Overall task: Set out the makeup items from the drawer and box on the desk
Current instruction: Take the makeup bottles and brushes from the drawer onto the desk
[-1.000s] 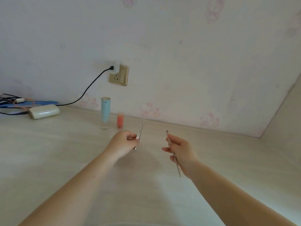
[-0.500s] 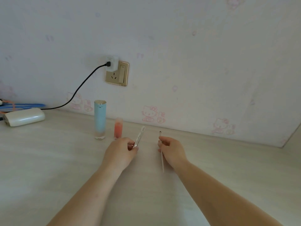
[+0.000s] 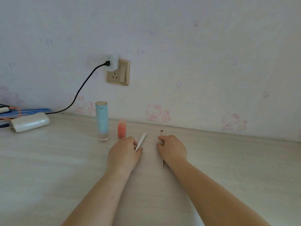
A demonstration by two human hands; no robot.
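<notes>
On the pale wooden desk a tall light-blue bottle and a short pink tube stand upright near the wall. Just right of the pink tube, my left hand pinches a thin white stick-shaped item that slants up to the right. My right hand grips a thin makeup brush, its dark tip pointing at the wall and its handle end showing below the hand, low over the desk. Both hands lie close to the desk surface, about a hand's width apart.
A white power bank lies at the far left beside blue and orange cables. A black cord runs up to a white plug in the gold wall socket. The wall stands directly behind the items.
Both hands moved forward toward the wall and lower to the desk, carrying the white stick and the brush. The brush now points straight at the wall.
</notes>
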